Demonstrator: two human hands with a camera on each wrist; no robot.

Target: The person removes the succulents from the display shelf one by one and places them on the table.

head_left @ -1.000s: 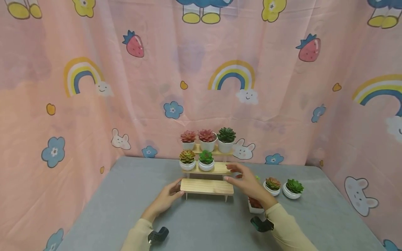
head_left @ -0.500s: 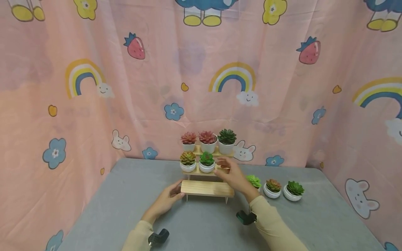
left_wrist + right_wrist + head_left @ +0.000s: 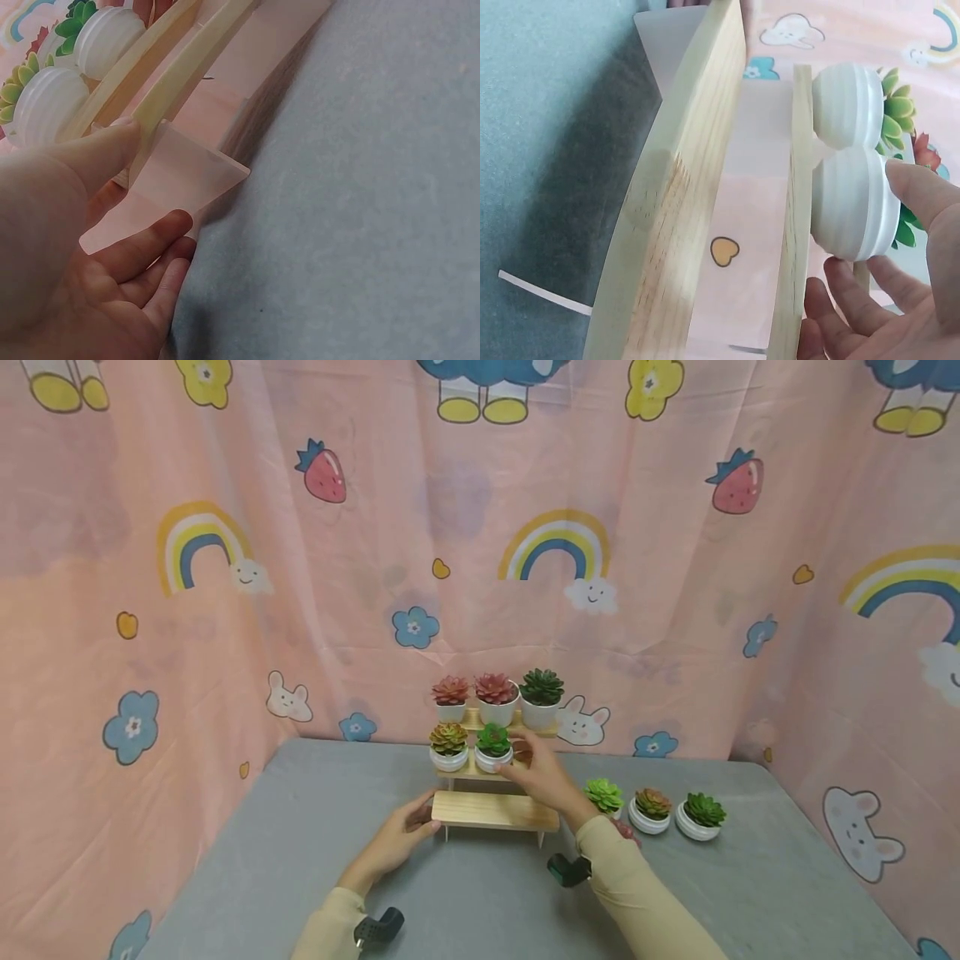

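Note:
A tiered wooden display stand [image 3: 495, 811] with pale side panels stands mid-table. My left hand [image 3: 397, 837] grips its left end; in the left wrist view the thumb lies on the lowest step and the fingers [image 3: 154, 240] curl by the side panel [image 3: 187, 169]. On the middle step, my right hand [image 3: 543, 777] holds a green potted succulent [image 3: 493, 747], thumb at the rim of its white pot [image 3: 855, 206] and fingers around the other side. Left of it sits a yellowish potted succulent [image 3: 448, 747]. The lowest step carries nothing.
Two reddish succulents [image 3: 451, 697] and a dark green one [image 3: 542, 697] line the top step. To the right on the grey table [image 3: 780, 860] stand a light green [image 3: 604, 795], an orange-brown [image 3: 651, 810] and a green potted succulent [image 3: 701, 816]. A red one is mostly hidden behind the right forearm.
My right hand has moved left along the middle step, from its right end to the green succulent's pot. The left hand stays on the stand.

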